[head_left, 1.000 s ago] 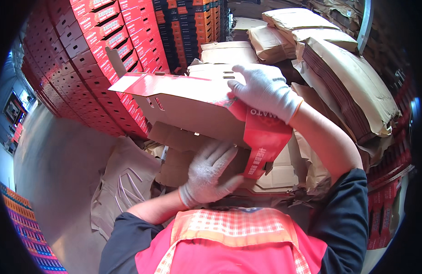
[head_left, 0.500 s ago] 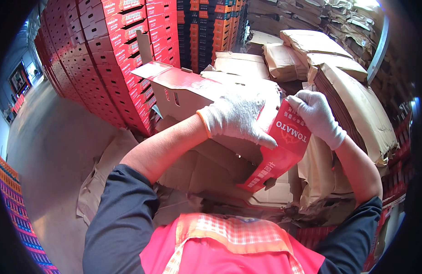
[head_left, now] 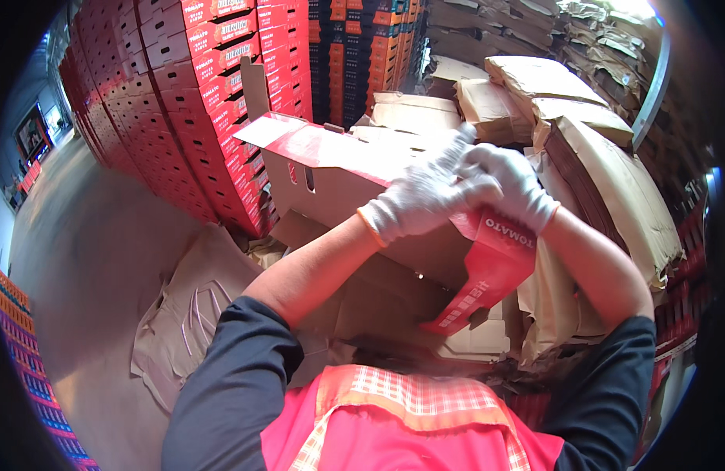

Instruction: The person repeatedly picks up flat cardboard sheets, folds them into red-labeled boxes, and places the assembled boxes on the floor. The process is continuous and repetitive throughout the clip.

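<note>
A partly folded carton [head_left: 331,196], red outside and brown inside, lies open in front of me. My left hand [head_left: 429,195], in a white glove, is over its far wall near the right corner, fingers stretched and thumb apart, slightly blurred. Close beside it, my gloved right hand [head_left: 510,182] bends its fingers over the top of the carton's red end panel [head_left: 488,267]. The two hands overlap at that corner, so the exact contact of the fingertips is hard to see. At the carton's left end a brown flap [head_left: 255,88] stands up.
Tall stacks of red cartons [head_left: 174,102] rise at the left, with dark and orange stacks [head_left: 355,63] behind. Paper-wrapped bundles [head_left: 613,188] are piled at the right. Brown paper [head_left: 182,314] lies on the floor [head_left: 103,259] at the left.
My left hand has turned upward and moved right, toward my right hand. My right hand has shifted slightly left and down over the corner. The carton has moved a little right.
</note>
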`<action>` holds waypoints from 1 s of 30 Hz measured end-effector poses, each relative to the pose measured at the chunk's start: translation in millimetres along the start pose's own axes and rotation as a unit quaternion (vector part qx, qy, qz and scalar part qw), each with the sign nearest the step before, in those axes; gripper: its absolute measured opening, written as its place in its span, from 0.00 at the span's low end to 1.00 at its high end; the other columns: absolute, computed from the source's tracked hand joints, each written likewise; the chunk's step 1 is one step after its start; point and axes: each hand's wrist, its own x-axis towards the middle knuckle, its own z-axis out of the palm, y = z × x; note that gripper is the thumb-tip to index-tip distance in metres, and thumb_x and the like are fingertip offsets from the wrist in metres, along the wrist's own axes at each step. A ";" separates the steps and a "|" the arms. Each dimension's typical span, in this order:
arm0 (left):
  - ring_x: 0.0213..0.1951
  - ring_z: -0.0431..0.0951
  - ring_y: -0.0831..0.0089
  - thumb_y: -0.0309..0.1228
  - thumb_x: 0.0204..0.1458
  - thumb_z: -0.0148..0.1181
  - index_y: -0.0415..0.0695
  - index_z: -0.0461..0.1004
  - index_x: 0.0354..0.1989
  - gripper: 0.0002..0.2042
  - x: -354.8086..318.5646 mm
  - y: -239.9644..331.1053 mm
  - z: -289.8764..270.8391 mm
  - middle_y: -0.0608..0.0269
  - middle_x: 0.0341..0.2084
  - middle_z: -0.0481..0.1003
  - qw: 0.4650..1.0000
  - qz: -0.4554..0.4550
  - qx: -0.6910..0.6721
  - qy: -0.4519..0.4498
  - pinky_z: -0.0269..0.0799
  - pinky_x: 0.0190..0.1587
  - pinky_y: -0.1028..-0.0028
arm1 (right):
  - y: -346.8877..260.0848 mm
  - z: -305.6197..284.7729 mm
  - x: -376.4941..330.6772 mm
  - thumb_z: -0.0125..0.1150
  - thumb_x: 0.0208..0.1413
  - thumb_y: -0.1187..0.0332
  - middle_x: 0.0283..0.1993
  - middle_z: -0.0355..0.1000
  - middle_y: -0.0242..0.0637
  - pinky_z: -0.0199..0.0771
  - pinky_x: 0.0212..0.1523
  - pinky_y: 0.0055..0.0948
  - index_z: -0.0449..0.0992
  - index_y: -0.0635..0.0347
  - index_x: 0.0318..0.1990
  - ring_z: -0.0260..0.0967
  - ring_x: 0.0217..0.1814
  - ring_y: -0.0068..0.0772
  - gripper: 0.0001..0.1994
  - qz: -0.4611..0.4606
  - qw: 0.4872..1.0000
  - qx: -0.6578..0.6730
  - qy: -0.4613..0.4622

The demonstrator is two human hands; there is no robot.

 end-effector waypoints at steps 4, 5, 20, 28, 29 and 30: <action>0.53 0.75 0.68 0.36 0.67 0.51 0.36 0.63 0.67 0.23 -8.5 -30.8 -18.1 0.46 0.59 0.71 0.933 0.017 -0.358 0.036 0.70 0.56 0.68 | -35.1 -0.8 -14.0 0.70 0.45 0.56 0.48 0.76 0.49 0.74 0.53 0.34 0.74 0.58 0.56 0.76 0.49 0.46 0.30 -0.187 0.979 -0.073 -0.018; 0.51 0.75 0.71 0.33 0.66 0.50 0.36 0.67 0.63 0.20 -17.6 -34.0 -22.6 0.48 0.54 0.75 0.943 0.075 -0.315 0.069 0.73 0.53 0.69 | -36.4 -1.4 -12.5 0.69 0.44 0.58 0.48 0.76 0.50 0.74 0.54 0.34 0.73 0.58 0.59 0.75 0.50 0.47 0.32 -0.086 0.994 0.013 -0.062; 0.64 0.64 0.40 0.48 0.34 0.77 0.39 0.61 0.68 0.50 -108.4 25.7 -31.7 0.41 0.62 0.64 0.960 0.096 0.245 -0.098 0.60 0.66 0.52 | 118.1 156.8 -161.0 0.66 0.57 0.62 0.36 0.80 0.39 0.74 0.40 0.30 0.83 0.63 0.38 0.74 0.36 0.30 0.12 0.555 0.615 0.558 -0.044; 0.51 0.73 0.42 0.49 0.36 0.75 0.30 0.71 0.55 0.41 -42.4 29.2 85.5 0.39 0.49 0.72 0.949 0.239 0.179 0.099 0.69 0.58 0.52 | 133.0 23.6 -113.2 0.52 0.67 0.70 0.36 0.76 0.31 0.75 0.45 0.24 0.76 0.61 0.44 0.73 0.38 0.21 0.08 0.063 0.794 0.501 0.338; 0.51 0.74 0.43 0.48 0.37 0.75 0.31 0.69 0.58 0.42 -38.3 27.3 96.7 0.40 0.49 0.72 0.951 0.249 0.144 0.111 0.69 0.58 0.52 | 114.2 0.6 -111.3 0.52 0.68 0.68 0.37 0.76 0.32 0.75 0.46 0.25 0.75 0.63 0.48 0.73 0.39 0.23 0.10 0.038 0.807 0.464 0.363; 0.51 0.74 0.44 0.48 0.37 0.75 0.31 0.65 0.61 0.45 -34.0 24.5 104.8 0.40 0.49 0.72 0.955 0.244 0.114 0.128 0.69 0.58 0.52 | 92.9 -16.3 -107.7 0.53 0.68 0.67 0.38 0.77 0.32 0.76 0.47 0.25 0.74 0.63 0.50 0.74 0.39 0.24 0.11 0.008 0.884 0.344 0.317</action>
